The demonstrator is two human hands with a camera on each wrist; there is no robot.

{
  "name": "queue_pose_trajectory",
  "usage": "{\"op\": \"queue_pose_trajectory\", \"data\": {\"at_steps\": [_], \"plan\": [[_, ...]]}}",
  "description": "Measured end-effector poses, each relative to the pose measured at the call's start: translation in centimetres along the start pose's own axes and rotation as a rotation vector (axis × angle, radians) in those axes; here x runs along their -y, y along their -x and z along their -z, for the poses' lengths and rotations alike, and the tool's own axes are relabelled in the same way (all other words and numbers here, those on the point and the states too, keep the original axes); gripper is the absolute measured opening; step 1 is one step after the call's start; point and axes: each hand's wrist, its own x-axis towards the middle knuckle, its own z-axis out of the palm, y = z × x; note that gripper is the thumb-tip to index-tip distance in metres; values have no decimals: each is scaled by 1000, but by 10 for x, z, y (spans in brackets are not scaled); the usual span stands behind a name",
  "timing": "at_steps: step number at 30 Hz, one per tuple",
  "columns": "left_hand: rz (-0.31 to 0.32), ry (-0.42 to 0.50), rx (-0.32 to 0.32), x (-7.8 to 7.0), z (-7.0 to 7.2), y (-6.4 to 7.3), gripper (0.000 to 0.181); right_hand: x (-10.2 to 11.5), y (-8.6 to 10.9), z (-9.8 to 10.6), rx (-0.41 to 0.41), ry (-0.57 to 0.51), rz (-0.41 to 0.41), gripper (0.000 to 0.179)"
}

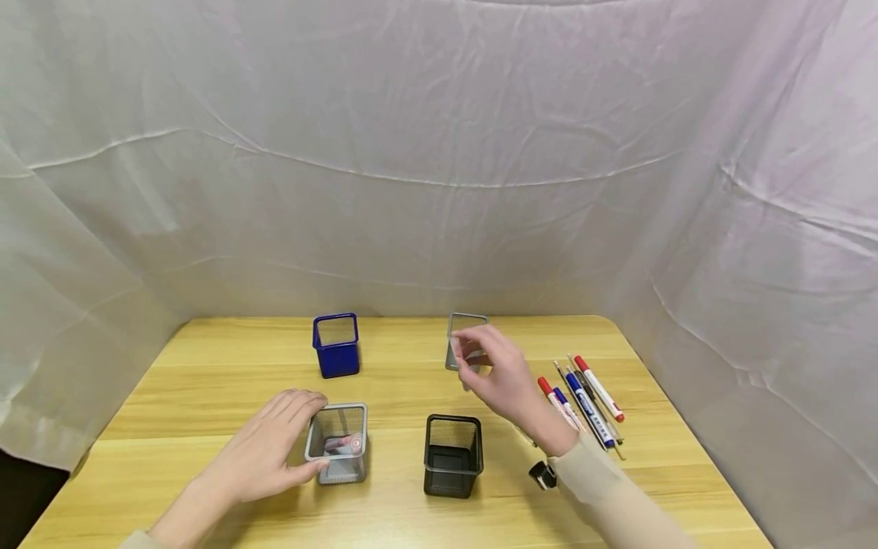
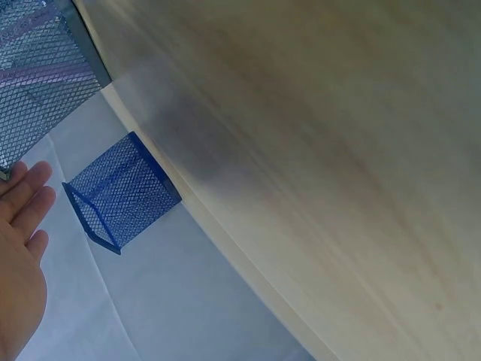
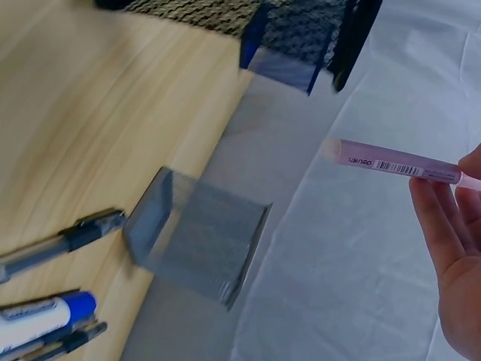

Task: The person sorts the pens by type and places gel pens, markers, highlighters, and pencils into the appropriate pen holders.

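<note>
My left hand [image 1: 267,450] holds the left side of a near silver mesh pen holder [image 1: 366,431], its fingers at the back corner and its thumb at the front one. Pink items [image 1: 346,444] lie inside, seen through the mesh. In the right wrist view, my right hand [image 3: 458,256] pinches a pink highlighter [image 3: 398,159] by one end, in the air. The head view shows this right hand [image 1: 499,374] in front of a far grey mesh pen holder [image 1: 469,315], partly covering it; the highlighter is hard to make out there.
A blue mesh pen holder [image 1: 338,358] stands at the back left, and a black one [image 1: 453,465] at the front middle. Several pens and markers [image 1: 586,400] lie on the right of the wooden table [image 1: 226,354]. White curtains [image 1: 411,236] enclose the table's back and sides.
</note>
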Motion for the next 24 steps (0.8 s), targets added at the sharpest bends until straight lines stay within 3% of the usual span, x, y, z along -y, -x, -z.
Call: {"op": "queue_pose_trajectory", "data": {"at_steps": [15,24], "plan": [[13,-5,16,0,0,0,81,22,-11,-26,-15,-59,103,43],[4,1,11,0,0,0,81,39,-14,-43,-42,-172,149,45]]}}
